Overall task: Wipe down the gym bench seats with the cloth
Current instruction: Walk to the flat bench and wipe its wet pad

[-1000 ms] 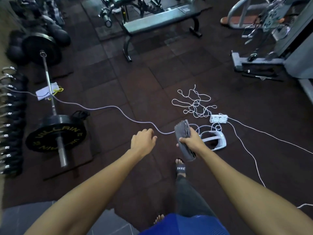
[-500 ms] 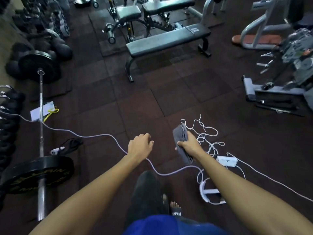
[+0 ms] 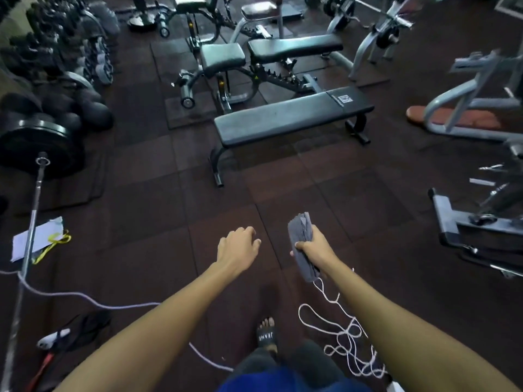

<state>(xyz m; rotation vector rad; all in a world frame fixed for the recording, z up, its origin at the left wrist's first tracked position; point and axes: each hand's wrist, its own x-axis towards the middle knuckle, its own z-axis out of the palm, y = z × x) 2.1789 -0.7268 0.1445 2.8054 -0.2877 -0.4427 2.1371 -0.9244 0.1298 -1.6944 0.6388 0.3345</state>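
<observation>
My right hand (image 3: 315, 249) grips a folded grey cloth (image 3: 301, 232) held upright in front of me. My left hand (image 3: 237, 246) hangs beside it, fingers loosely curled and holding nothing. Ahead on the dark rubber floor stands a flat black bench (image 3: 288, 118), lying across the view, well beyond both hands. Behind it is an adjustable bench with a black seat pad (image 3: 222, 55) and a longer back pad (image 3: 294, 46).
A barbell (image 3: 31, 222) with black plates lies at the left, beside dumbbell racks (image 3: 70, 52). White cord (image 3: 348, 343) is tangled on the floor by my right foot, and a cable (image 3: 85, 298) crosses at the left. Grey machine frames (image 3: 467, 103) stand at the right.
I have walked forward: the benches have come closer and lower in view, and the tangled cord and power strip have slid back under my right arm. Both hands keep their pose.
</observation>
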